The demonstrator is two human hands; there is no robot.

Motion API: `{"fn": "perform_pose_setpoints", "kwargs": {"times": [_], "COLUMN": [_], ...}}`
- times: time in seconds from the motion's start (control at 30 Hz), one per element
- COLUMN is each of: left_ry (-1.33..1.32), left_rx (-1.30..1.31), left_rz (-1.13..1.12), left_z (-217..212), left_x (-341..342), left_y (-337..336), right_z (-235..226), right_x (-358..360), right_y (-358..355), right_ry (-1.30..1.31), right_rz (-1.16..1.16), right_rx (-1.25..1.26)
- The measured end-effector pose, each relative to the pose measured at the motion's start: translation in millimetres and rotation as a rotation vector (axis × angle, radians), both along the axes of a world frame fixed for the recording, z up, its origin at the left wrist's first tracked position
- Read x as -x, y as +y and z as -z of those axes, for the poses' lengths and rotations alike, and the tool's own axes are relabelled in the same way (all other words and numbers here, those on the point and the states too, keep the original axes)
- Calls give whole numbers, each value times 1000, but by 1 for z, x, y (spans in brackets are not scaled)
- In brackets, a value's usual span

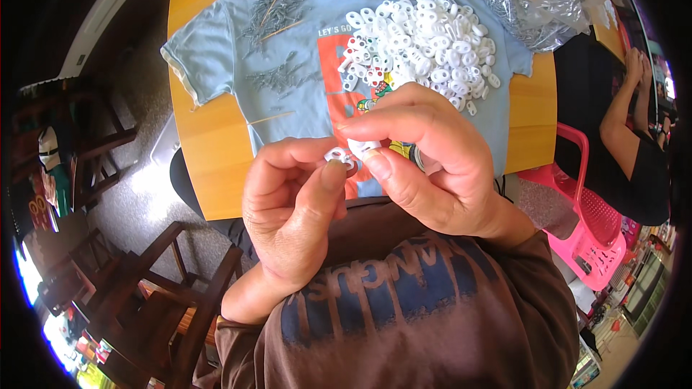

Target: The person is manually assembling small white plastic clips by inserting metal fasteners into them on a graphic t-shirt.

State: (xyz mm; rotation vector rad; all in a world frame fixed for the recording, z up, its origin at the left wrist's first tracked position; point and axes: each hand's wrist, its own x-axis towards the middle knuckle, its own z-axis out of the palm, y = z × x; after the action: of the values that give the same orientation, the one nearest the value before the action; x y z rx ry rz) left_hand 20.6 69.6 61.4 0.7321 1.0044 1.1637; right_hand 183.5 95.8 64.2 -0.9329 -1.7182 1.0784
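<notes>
While the left hand [288, 205] pinches a small white holed piece [336, 155] between thumb and fingers in the head view, the right hand [443, 166] grips a second white piece [365, 147] just beside it, its fingers closed around the sides; whether the two pieces touch cannot be told. Both are held above the near edge of the worktop [209, 173], in front of the person's brown shirt [425, 324]. Beyond the hands, a light blue T-shirt [297, 130] is spread over the worktop. On its far right part lies a heap of white pieces [432, 50], and on its left part are two clusters of small grey bits [272, 18], with a thin stick [272, 117] nearer. A clear bag [537, 18] of grey bits lies far right; a pink chair [595, 230] stands right of the worktop.
</notes>
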Motion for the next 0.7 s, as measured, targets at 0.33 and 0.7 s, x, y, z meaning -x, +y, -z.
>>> {"fn": "perform_pose_setpoints", "kwargs": {"times": [0.33, 0.7], "left_ry": [-137, -198], "left_rx": [-61, -79], "left_rz": [58, 104], "left_z": [4, 7], "left_x": [3, 5], "left_y": [1, -2], "right_z": [4, 1], "right_x": [4, 5], "right_y": [0, -2], "right_ry": [-9, 30], "right_rz": [31, -3], "right_rx": [-90, -76]}}
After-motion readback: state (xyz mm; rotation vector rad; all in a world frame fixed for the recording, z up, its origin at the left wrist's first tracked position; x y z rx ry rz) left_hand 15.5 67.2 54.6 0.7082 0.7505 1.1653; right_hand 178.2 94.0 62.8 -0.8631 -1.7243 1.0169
